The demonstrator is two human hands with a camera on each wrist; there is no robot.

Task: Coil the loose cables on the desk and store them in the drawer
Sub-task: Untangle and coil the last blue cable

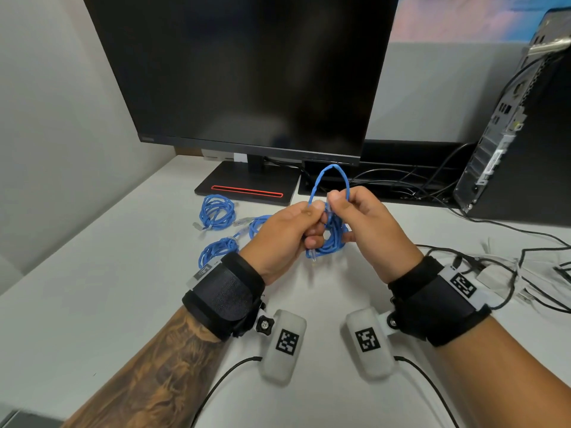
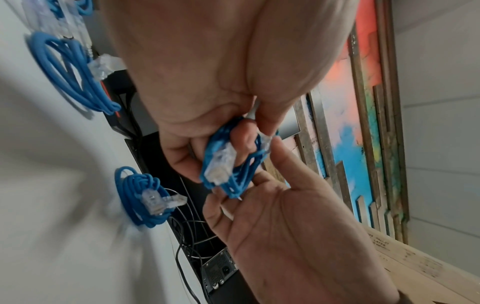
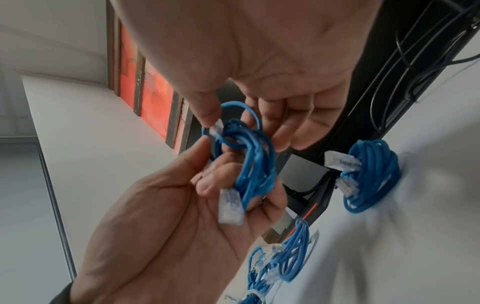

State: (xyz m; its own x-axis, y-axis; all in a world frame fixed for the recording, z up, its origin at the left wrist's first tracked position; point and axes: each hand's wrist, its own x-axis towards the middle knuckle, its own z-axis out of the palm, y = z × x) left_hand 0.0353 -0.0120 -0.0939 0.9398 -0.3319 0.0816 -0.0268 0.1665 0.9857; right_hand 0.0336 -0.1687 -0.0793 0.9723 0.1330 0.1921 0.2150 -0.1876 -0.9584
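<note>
Coiling step: your left hand and right hand both pinch the blue cable; tuck its end next, then find the drawer

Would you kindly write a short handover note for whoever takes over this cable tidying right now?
Left hand: grips the blue cable bundle above the desk.
Right hand: pinches the bundle's last loop near a clear plug.
Done: three coiled blue cables lie on the desk, left of the hands.
Left: finish wrapping the held bundle, then store all four. No drawer is in view. The black wires at right seem to run to the computer; probably leave them.
</note>
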